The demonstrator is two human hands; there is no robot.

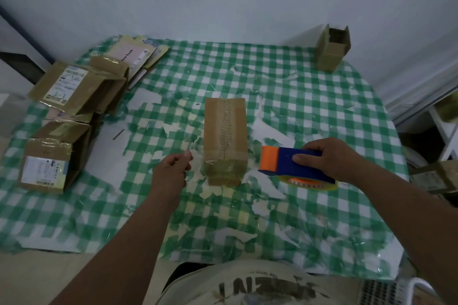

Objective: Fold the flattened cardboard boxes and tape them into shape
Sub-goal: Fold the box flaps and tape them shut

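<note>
Tall narrow brown cardboard box (225,141), seam taped, lay at frame centre on green-checked tabletop (309,86), long axis running away from viewer. Right hand (327,158) gripped blue-orange tape dispenser (295,164) just right of box's near end. Left hand (173,168) sat just left of near end, fingers loosely curled, thumb and forefinger seemingly pinching clear tape strip, hard to confirm. Both hands flanked near end equally; dispenser nose pointed at it.

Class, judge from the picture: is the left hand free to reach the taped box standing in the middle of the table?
Probably yes. The left hand hovers just beside the box, apparently pinching only a tape end, with bare tablecloth between them. The right hand holds the tape dispenser on the other side.
</note>
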